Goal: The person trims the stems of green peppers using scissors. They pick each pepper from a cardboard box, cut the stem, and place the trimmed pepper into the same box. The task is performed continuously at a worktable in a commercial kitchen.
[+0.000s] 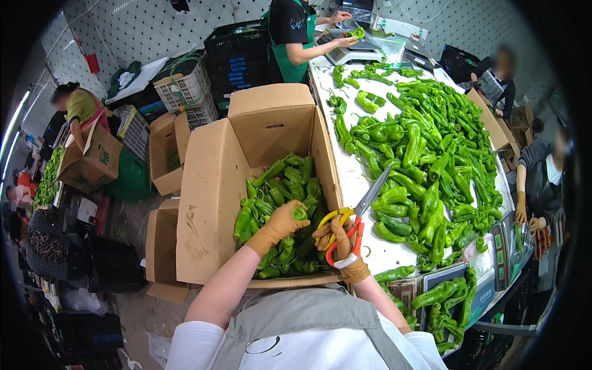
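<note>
In front of me an open cardboard box (210, 199) is partly filled with green peppers (277, 189). My left hand (280, 224), in a tan glove, is inside the box and grips one green pepper (299, 213), whose end shows between thumb and fingers. Over the box's right side, my gloved right hand (341, 240) holds scissors (372, 192) with one yellow and one red handle. Their blades point away from me, up and to the right, above the white tabletop (335, 134). The right fingers pass through the handles.
A large heap of green peppers (434, 138) covers much of the table at right. Peppers also lie on a scale (444, 273) near me. Across, a person in a green apron (291, 37) holds peppers by another scale (344, 48). More cardboard boxes (164, 245) stand at left.
</note>
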